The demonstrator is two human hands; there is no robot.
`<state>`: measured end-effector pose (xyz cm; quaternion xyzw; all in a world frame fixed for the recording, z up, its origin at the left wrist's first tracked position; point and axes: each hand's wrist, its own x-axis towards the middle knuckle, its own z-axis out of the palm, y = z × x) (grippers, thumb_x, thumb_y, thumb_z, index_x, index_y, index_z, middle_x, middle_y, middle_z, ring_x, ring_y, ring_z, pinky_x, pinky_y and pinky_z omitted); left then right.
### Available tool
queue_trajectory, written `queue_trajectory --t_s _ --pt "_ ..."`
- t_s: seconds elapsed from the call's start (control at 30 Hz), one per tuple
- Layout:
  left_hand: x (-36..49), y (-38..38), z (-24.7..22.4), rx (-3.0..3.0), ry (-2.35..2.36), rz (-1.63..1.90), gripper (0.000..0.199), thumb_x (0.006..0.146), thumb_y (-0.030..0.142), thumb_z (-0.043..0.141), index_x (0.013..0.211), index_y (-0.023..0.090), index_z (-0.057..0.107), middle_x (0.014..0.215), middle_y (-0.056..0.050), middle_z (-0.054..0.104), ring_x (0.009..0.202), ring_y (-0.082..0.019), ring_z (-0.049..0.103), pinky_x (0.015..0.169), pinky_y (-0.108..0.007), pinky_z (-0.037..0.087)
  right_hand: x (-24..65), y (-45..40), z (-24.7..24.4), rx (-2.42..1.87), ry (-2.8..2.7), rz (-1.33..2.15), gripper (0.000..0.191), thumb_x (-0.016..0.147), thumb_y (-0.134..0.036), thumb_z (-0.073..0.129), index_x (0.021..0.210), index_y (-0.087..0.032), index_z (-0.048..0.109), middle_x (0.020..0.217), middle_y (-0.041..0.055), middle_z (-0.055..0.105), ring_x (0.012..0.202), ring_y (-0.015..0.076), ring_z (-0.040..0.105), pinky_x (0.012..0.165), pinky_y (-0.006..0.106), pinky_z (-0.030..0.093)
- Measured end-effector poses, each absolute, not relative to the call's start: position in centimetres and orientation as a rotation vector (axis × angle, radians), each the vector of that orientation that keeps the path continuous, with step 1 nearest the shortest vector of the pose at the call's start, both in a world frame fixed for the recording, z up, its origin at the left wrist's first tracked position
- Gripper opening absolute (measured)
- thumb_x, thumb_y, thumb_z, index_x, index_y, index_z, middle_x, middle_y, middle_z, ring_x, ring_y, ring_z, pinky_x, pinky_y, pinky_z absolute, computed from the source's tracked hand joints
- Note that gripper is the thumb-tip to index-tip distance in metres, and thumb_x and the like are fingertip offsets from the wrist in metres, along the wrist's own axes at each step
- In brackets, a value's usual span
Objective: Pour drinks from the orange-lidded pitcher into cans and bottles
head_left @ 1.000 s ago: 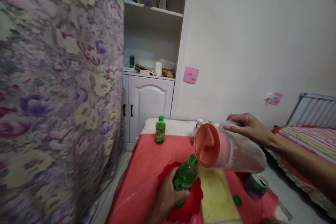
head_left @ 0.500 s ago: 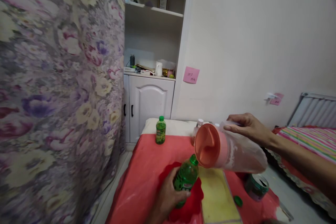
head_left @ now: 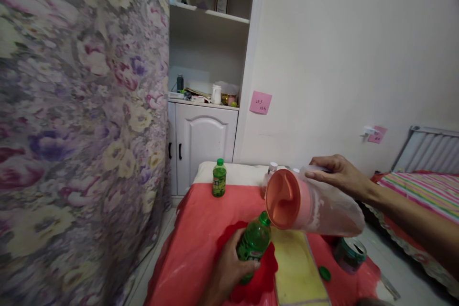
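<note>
A green plastic bottle [head_left: 255,244] without its cap leans to the right in my left hand [head_left: 229,267], whose fingers wrap round its body. Over its mouth, my right hand [head_left: 332,172] grips the handle of a clear plastic pitcher [head_left: 326,208] with an orange lid. The pitcher is tipped nearly on its side, its lid pointing left and down at the bottle's neck. Whether liquid is running between them I cannot make out. Beneath the bottle lies a red scalloped tray [head_left: 267,282]. A loose green cap [head_left: 324,274] rests to the right of a yellow cloth [head_left: 299,267].
Another green bottle [head_left: 219,179], capped, stands at the table's back left. A clear bottle with a white cap [head_left: 269,172] is partly behind the pitcher. An opened can [head_left: 350,254] stands at right on the red tablecloth [head_left: 193,244]. A floral curtain [head_left: 86,129] hangs at left.
</note>
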<state>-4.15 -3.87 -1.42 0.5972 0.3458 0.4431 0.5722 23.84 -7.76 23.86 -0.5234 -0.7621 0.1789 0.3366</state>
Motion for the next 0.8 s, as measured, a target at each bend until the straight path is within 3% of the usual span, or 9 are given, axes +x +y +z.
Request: queue_trajectory --t_s 0.27,0.8 --pt "-4.11 -3.99 -1.15 1.368 0.768 1.023 0.066 0.051 0.011 0.077 0.115 0.017 0.065 0.096 -0.003 0.075 0.088 -0.024 0.066 0.078 -0.03 0.05 23.95 -7.79 23.85 -1.384 -1.978 0.464 0.045 0.088 -0.058 0.065 0.068 -0.019 0.058 0.062 -0.0034 0.046 0.059 0.013 0.043 0.053 0.026 0.032" --pt "-4.07 -3.95 -1.43 1.398 0.775 1.051 0.066 0.051 0.014 0.078 0.116 0.018 0.066 0.1 -0.004 0.074 0.094 -0.027 0.064 0.081 -0.031 0.049 23.81 -7.98 24.25 -1.393 -2.001 0.435 0.046 0.088 -0.059 0.065 0.067 -0.019 0.059 0.063 -0.0026 0.049 0.061 0.0146 0.046 0.055 0.027 0.033"
